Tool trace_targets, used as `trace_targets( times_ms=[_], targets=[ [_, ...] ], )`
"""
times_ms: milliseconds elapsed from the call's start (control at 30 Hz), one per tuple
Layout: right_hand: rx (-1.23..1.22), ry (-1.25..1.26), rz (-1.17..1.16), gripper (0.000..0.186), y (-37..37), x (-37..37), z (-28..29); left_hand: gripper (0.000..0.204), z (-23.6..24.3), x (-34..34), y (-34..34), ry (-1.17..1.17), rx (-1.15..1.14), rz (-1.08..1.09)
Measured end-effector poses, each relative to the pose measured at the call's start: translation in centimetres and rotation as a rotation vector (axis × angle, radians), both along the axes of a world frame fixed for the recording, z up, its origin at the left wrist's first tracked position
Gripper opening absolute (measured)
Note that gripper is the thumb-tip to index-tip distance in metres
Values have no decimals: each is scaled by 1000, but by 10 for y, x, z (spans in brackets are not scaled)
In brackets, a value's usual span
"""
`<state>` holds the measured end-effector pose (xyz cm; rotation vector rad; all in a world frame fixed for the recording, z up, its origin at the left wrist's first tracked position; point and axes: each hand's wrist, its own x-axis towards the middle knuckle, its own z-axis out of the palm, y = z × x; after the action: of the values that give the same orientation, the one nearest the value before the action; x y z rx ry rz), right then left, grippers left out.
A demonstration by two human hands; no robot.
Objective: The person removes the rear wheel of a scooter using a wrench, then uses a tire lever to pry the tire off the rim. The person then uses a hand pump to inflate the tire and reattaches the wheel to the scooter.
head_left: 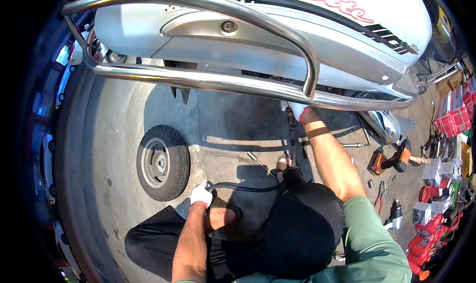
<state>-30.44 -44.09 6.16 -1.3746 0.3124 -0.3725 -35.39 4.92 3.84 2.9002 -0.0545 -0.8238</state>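
Observation:
My left hand [202, 194], in a white glove, is closed on one end of a black hose [243, 187]. The hose bends across to the right, where its other end is hidden. Beneath the steel side rail [198, 79] of a white scooter [277, 30], my right hand [298, 109] reaches in, also gloved in white. Its fingers look closed at the top of a dark, upright rod-like piece [291, 129] that I cannot make out. The rail covers part of that hand.
A small wheel with a black tyre [184, 164] stands left. A T-shaped wrench [260, 163] lies between my hands. To the right are an orange-black cordless impact driver [391, 158], pliers [380, 196], a black bottle [395, 213], a chrome part [384, 124] and red boxes [453, 112].

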Motion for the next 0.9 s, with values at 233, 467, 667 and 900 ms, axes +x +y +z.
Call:
trace_targets(
  times_ms=[233,467,667,900],
  targets=[
    [34,234,227,11,28,-5,34,20,-3,-6,11,-48,15,-61],
    [247,-121,-334,13,-28,-2,-19,20,-10,3,7,12,-45,5],
    [-428,192,-137,17,-42,-9,27,18,1,1,-4,-32,-67,-13],
    [-216,239,-86,22,-44,2,60,18,-3,6,-21,-28,-96,-42]
  ],
)
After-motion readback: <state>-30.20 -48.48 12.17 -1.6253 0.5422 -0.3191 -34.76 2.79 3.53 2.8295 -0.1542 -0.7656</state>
